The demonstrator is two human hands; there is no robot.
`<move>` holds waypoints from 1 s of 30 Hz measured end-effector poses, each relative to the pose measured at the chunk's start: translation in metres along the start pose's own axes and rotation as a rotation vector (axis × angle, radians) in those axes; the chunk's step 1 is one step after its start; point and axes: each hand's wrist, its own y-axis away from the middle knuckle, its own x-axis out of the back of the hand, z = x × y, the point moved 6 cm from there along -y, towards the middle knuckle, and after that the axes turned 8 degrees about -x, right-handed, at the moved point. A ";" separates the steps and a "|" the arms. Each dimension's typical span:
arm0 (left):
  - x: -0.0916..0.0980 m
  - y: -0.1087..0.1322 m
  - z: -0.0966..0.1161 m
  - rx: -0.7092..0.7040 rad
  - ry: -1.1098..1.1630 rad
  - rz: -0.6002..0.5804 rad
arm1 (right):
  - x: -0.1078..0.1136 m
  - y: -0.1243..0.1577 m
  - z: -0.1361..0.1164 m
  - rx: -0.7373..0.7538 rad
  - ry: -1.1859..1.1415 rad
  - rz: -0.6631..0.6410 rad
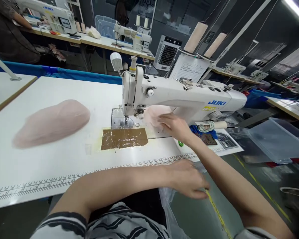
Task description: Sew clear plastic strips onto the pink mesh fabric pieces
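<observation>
A white JUKI sewing machine [164, 89] stands on the white table, its presser foot and needle plate [118, 122] at the left end. Beneath the machine's arm lies a thin pale pink fabric piece [153, 114]. My right hand [175, 126] has its fingertips closed on that fabric's right side. Crossing below my right arm, my left hand [188, 179] is over the table's front edge, blurred, with its thumb and fingers apart and nothing visible in it. More pale pink fabric, a rounded, sheer piece [57, 122], rests left of the machine.
Brown tape [124, 138] covers the table before the needle plate. A printed ruler [64, 181] runs along the front edge. Thread cones [195, 37] stand behind the machine. At right are a clear plastic bin [276, 139] and a cord bundle [206, 126]. Another person [7, 33] is at far left.
</observation>
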 end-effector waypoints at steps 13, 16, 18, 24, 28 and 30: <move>0.078 0.164 0.058 0.382 -0.112 0.350 | -0.042 -0.083 -0.007 0.141 -0.145 0.259; 0.085 0.179 0.045 0.530 -0.126 0.335 | -0.036 -0.056 0.004 0.214 -0.191 0.247; 0.085 0.177 0.022 0.624 -0.140 0.286 | -0.032 -0.039 0.009 0.264 -0.225 0.210; 0.074 0.139 -0.080 0.858 -0.234 0.140 | -0.016 -0.020 0.020 0.217 -0.319 0.310; 0.066 0.124 -0.120 0.896 -0.238 0.138 | 0.005 -0.001 0.016 0.212 -0.373 0.449; 0.064 0.124 -0.125 0.896 -0.239 0.144 | 0.020 0.018 0.012 0.191 -0.411 0.539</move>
